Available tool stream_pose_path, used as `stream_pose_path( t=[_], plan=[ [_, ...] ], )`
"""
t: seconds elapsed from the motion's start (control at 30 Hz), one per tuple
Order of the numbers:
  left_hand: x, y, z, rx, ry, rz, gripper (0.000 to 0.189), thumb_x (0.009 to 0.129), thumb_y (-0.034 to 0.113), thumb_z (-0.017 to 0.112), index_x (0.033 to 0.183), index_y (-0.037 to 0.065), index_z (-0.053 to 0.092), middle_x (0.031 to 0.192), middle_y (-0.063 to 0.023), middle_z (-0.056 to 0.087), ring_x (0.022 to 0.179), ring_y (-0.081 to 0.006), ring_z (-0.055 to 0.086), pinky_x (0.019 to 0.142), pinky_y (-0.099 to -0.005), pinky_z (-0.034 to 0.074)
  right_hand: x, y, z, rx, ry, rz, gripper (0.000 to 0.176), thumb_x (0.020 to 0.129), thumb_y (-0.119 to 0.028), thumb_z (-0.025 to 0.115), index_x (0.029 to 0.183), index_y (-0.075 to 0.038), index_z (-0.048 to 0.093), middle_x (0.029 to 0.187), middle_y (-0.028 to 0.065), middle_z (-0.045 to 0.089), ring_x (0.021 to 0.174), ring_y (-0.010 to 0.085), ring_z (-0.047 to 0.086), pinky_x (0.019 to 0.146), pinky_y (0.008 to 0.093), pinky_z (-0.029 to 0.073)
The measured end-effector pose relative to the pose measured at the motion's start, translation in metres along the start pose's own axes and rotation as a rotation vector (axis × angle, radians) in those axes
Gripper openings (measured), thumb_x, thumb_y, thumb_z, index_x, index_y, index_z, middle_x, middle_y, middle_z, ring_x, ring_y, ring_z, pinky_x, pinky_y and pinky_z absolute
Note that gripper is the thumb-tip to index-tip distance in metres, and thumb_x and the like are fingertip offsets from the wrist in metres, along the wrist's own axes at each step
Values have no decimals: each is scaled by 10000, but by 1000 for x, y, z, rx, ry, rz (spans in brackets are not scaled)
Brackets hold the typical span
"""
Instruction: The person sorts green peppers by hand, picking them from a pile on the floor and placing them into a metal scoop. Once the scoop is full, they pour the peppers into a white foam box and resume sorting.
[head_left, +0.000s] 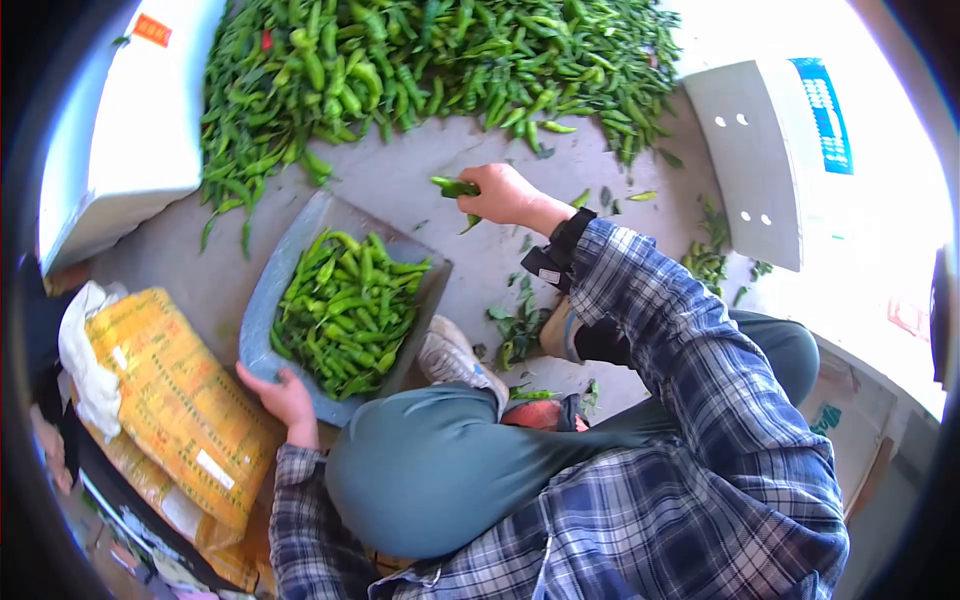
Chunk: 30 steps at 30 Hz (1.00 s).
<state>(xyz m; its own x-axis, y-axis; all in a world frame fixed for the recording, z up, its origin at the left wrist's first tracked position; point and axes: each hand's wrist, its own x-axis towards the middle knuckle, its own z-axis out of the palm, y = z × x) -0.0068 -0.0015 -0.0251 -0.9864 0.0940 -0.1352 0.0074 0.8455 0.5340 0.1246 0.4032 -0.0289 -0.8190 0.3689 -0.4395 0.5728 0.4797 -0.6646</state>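
closest to you, your left hand (285,400) has its fingers curled over the near rim of the grey tray (262,310) and grips it. that hold looks meant to keep the tray steady, so the heap of peppers (345,310) inside does not spill. a yellow sack (175,400) lies just beside that hand, on your left. your shoe (455,358) rests near the tray's right edge, with torn green scraps (518,330) on the floor (400,180) just past it. further out, your right hand (505,195) is closed around a green pepper (455,187). one end pokes out to the left of the fist, low over the bare floor between the tray and the big pile (420,60). the pile spreads across the far floor, likely kept within your arm's reach. a white box (140,130) sits at its left, and another stands to its right.
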Motion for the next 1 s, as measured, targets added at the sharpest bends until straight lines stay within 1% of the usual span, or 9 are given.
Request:
stream_pose_path(
  t=[0.07,0.1,0.13,0.23,0.4,0.43,0.67,0.93,1.0],
  plan=[
    [0,-7,4,43,65,96,712,763,11,493,1380,76,144,1149,-324,482,1025,-456,506,876,-446,408,5,-2,10,11,-42,38,350,693,-304,609,922,-40,615,746,163,623,732,314,605,698,384,479],
    [1,-7,3,28,32,27,717,763,25,497,1379,77,135,1139,-324,488,1012,-451,513,862,-450,413,4,-2,12,158,-82,88,321,733,-288,615,912,-22,613,668,119,598,591,239,581,572,346,475],
    [0,-7,2,31,35,13,717,763,25,497,1379,77,135,1139,-324,488,1012,-451,513,862,-450,413,2,1,11,153,-96,84,321,733,-288,615,912,-22,613,668,119,598,591,239,581,572,346,475],
    [0,-5,1,15,33,40,717,764,49,502,1378,85,134,1102,-311,517,968,-446,535,837,-457,424,-4,12,6,577,-189,332,191,823,-191,572,926,-33,602,583,14,498,404,74,411,366,238,333],
    [1,-4,2,76,77,79,720,758,71,513,1374,74,139,1101,-310,517,974,-445,534,838,-458,423,-3,35,4,837,-142,514,209,808,-194,592,946,-38,582,581,6,487,416,82,404,367,244,319],
    [2,-5,3,74,76,74,722,758,73,514,1374,75,138,1106,-312,514,975,-445,533,841,-458,421,-3,37,3,568,-81,495,237,800,-203,602,976,-45,590,590,2,491,426,79,412,372,235,326],
    [0,0,0,50,50,34,729,756,77,517,1377,76,136,1115,-320,507,983,-446,530,848,-458,419,-7,34,8,557,-58,526,257,827,-185,584,1035,-35,582,612,-11,481,427,58,385,374,204,301],
    [3,-8,2,89,96,93,752,747,77,526,1384,84,127,1033,-306,553,926,-449,552,813,-461,433,-7,-42,62,542,-212,399,300,792,-222,605,1045,-61,595,621,7,518,411,59,391,373,212,315],
    [2,-6,2,85,85,72,752,746,79,528,1384,83,129,1032,-302,554,923,-443,556,812,-457,434,-6,-52,96,514,-190,271,312,770,-244,613,1005,-40,587,658,46,559,466,107,470,419,258,390]
  ],
)
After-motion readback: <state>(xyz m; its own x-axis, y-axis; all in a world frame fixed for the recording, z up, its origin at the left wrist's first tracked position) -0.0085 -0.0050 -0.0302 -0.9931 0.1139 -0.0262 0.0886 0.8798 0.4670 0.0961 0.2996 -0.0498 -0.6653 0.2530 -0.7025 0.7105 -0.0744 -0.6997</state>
